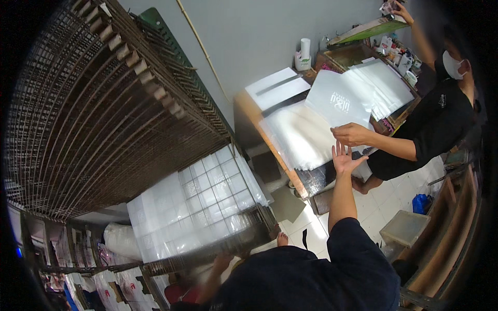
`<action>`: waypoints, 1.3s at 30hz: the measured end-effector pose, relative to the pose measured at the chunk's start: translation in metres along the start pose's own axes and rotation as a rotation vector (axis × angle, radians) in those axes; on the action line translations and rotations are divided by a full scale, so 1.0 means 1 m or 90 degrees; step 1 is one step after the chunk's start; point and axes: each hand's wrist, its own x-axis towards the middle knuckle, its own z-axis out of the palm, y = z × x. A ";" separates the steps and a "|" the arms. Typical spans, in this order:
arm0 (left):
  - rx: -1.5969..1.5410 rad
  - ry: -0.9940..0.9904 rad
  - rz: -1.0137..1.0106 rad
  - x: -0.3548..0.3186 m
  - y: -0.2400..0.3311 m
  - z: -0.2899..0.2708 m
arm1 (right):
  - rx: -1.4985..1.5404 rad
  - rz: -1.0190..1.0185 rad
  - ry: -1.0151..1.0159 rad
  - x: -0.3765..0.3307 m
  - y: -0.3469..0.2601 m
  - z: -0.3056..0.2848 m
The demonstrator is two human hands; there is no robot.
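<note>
My right hand (346, 161) reaches out over the table edge, palm up, fingers spread with nothing in them. Just above it, a co-worker's hand (351, 135) pinches the edge of a translucent plastic sheet (340, 96) with white print. Below that sheet lies a fanned stack of clear plastic sheets (295, 137). My left hand (222, 263) is low beside the wire drying rack (218, 181), blurred, its fingers hard to make out. White-printed clear sheets (171, 217) lie on the rack's lowest visible wire shelf.
Many raised wire shelves (104, 129) fan out at upper left. The co-worker, in a black shirt and white mask, stands at the table's right, other arm raised by a tilted green-edged screen frame (368, 31). A white bottle (304, 54) and a lidded plastic box (405, 228) also show.
</note>
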 end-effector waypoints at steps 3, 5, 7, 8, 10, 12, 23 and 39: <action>-0.084 0.029 0.025 0.018 0.016 -0.004 | 0.112 0.018 0.056 -0.012 -0.003 -0.007; -0.222 0.038 -0.077 0.026 0.037 -0.021 | -0.017 0.010 0.016 -0.017 0.009 -0.018; -0.322 0.025 -0.189 0.036 0.046 -0.023 | -0.073 0.051 0.025 -0.008 0.018 -0.033; -0.347 0.008 -0.182 0.045 0.067 -0.040 | -0.131 0.052 0.046 0.013 0.016 -0.053; -0.394 -0.029 -0.166 0.059 0.122 -0.092 | -0.246 0.050 0.091 0.052 0.009 -0.088; -0.501 0.051 -0.073 0.072 0.117 -0.081 | -0.336 0.071 0.092 0.031 0.035 -0.070; -1.285 -0.474 -0.266 0.166 0.233 -0.147 | -0.606 0.150 -0.095 -0.198 0.000 0.081; -1.512 -0.059 -0.068 0.108 0.045 -0.133 | -0.798 0.515 -0.191 -0.345 0.183 0.155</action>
